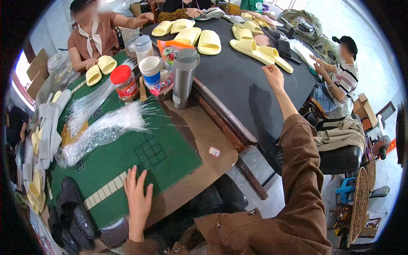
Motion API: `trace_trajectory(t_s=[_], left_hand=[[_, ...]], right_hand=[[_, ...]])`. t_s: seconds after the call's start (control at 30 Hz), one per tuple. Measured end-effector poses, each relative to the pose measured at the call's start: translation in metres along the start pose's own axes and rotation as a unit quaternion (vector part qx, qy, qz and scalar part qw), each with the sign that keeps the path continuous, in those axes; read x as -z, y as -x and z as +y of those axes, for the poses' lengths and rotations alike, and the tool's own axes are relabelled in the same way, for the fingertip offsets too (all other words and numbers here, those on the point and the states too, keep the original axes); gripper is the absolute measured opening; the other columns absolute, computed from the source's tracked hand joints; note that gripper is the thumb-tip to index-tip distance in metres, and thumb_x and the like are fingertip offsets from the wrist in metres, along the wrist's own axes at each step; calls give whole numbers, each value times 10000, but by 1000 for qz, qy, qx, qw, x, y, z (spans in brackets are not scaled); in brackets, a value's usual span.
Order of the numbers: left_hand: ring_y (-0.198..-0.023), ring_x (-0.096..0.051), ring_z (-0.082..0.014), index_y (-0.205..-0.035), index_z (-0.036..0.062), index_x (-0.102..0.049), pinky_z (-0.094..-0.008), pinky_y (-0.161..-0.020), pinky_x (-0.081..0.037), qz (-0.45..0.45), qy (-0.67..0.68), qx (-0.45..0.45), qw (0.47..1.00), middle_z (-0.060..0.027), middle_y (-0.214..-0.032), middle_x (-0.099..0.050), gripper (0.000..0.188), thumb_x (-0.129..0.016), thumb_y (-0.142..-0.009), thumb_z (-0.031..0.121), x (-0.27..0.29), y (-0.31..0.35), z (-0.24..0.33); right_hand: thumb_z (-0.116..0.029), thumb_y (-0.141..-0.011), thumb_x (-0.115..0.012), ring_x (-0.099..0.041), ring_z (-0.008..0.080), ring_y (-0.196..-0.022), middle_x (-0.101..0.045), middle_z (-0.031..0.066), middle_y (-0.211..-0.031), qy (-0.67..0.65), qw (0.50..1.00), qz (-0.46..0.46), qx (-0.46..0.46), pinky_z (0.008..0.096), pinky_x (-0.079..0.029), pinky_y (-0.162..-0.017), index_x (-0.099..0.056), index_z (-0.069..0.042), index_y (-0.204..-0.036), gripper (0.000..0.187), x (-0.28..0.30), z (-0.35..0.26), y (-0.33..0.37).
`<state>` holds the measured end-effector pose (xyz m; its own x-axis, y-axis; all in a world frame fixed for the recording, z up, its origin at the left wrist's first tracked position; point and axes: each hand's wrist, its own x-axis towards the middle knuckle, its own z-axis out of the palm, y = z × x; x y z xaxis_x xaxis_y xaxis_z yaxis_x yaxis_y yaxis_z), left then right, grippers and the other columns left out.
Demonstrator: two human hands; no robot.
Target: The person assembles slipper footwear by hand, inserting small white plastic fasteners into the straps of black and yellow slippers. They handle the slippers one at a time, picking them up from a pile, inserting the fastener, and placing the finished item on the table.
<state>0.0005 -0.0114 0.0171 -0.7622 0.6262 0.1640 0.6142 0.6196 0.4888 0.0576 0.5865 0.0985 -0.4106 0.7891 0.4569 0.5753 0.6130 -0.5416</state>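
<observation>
My left hand (138, 197) is open, fingers spread, at the near edge of a green mat (178, 159) with nothing in it. Out over the black table (238, 91), my right hand (274, 78) is closed in a pinch. What its fingers hold, if anything, is too small to make out. Just beyond it lie pale yellow slippers (250, 51), one close to the fingertips. A thin clear strand (294, 80) hangs by the nearest slipper's toe. Bundles of clear thin plastic strips (106, 127) in bags rest on the mat.
A steel tumbler (184, 80), a red-lidded jar (124, 83) and a paper cup (151, 70) stand between the tables. Black slippers (76, 208) lie at the mat's near left. Co-workers sit at the far left (91, 40), far side and right (344, 76). More yellow slippers (209, 42) lie farther back.
</observation>
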Motion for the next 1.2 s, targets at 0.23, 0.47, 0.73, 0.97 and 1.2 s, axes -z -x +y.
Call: trace_trajectory(t_s=[0.23, 0.47, 0.73, 0.97, 1.2], left_hand=[[-1389, -265, -367, -1283, 51, -532, -570, -1144, -147, 13, -80, 25, 996, -169, -1452, -361, 392, -580, -906, 143, -16, -14, 15], [-1360, -304, -384, -1233, 50, -564, -581, -1128, -171, 10, -69, 42, 997, -178, -1405, -405, 416, -613, -829, 138, -12, -19, 16], [-1381, -290, -356, -1246, 69, -559, -552, -1148, -157, 2, -67, 68, 995, -145, -1424, -404, 402, -594, -848, 116, -13, -20, 17], [-1387, -282, -352, -1275, 70, -538, -544, -1151, -153, 3, -85, 53, 995, -150, -1443, -385, 411, -576, -867, 101, -12, -22, 21], [-1390, -278, -348, -1305, 70, -515, -532, -1153, -154, -2, -89, 44, 995, -153, -1455, -371, 443, -572, -866, 70, -12, -19, 17]], right_hand=[[-324, -833, -597, -632, 340, -982, -672, 160, -1028, 63, 996, 9, 66, 438, -481, -862, -674, -85, -1064, 341, -63, 30, -91], [-386, -861, -574, -607, 369, -1024, -642, 186, -1090, 85, 996, 0, 42, 463, -466, -893, -647, -91, -1116, 396, -107, 21, -124], [-398, -849, -592, -624, 387, -967, -669, 208, -1002, 154, 977, -125, 76, 455, -483, -841, -673, -76, -1007, 368, -67, 9, -115], [-285, -840, -678, -645, 276, -736, -656, 205, -817, 38, 959, -250, 130, 380, -498, -688, -661, 12, -913, 306, 27, -4, -9], [-204, -848, -674, -628, 346, -762, -625, 195, -811, -16, 928, -317, 197, 399, -491, -689, -613, 24, -877, 237, 77, -88, 115]])
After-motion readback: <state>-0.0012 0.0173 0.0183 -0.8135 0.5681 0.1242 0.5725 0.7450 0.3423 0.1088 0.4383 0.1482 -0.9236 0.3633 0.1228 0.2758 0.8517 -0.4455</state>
